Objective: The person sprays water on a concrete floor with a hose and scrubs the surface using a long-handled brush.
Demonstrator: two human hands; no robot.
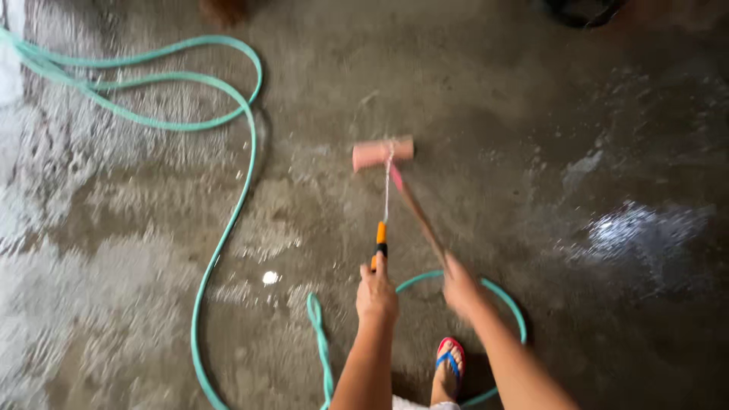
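- Looking down from head height at a wet grey concrete floor (531, 114), two bare forearms reach forward from the bottom edge of the view.
- The left hand (377, 292) is closed around an orange-and-black hose nozzle (380, 244), which sends a thin stream of water (387, 186) forward.
- The right hand (461, 287) is closed around the thin wooden handle (420, 216) of a long scrubbing brush with a pink block-shaped head (383, 153); the handle slants up and to the left.
- The pink head rests on the floor near the middle of the view, and the water stream lands right at it.
- A long teal-green rubber garden hose (228, 220) loops across the upper left corner, runs down the left half, and curls around behind the hands.
- A foot in a blue-and-red flip-flop sandal (449, 357) stands at the bottom edge, inside that curl of hose.
- As a judgement, the washing is partly done: pale foamy streaks cover the left side, and the right side shines dark and wet with a bright reflecting puddle (638, 228); the patch under the brush is being scrubbed and rinsed.
- Dark blurred shapes sit along the top edge; what they are cannot be told.
- No walls or furniture show.
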